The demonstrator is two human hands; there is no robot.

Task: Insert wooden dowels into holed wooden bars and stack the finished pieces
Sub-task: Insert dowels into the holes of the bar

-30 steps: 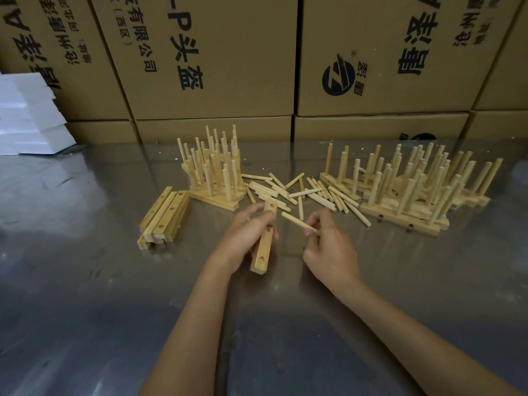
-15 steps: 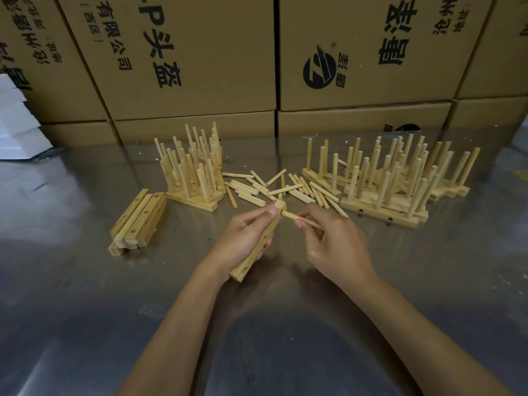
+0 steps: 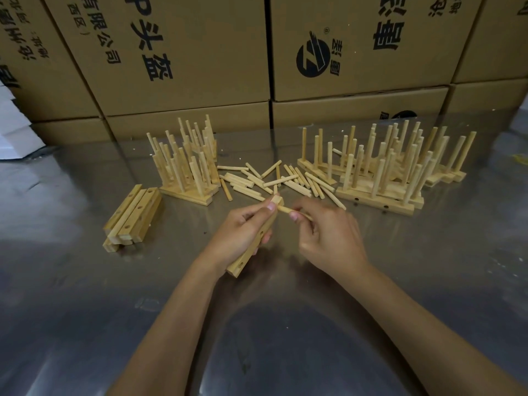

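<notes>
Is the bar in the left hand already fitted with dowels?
Not yet: the light wooden holed bar shows empty holes; the right hand holds one thin wooden dowel at its far end.

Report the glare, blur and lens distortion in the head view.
Head view: soft glare patches on the metal tabletop; the cardboard boxes lean outward, wide-angle distortion; slight motion blur on the right hand and its dowel; the left hand and bar are sharper.

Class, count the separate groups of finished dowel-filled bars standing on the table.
2. One finished stack stands left of the loose dowels; a wider finished group spreads to their right. Bars inside each group overlap, so some are hidden.
</notes>
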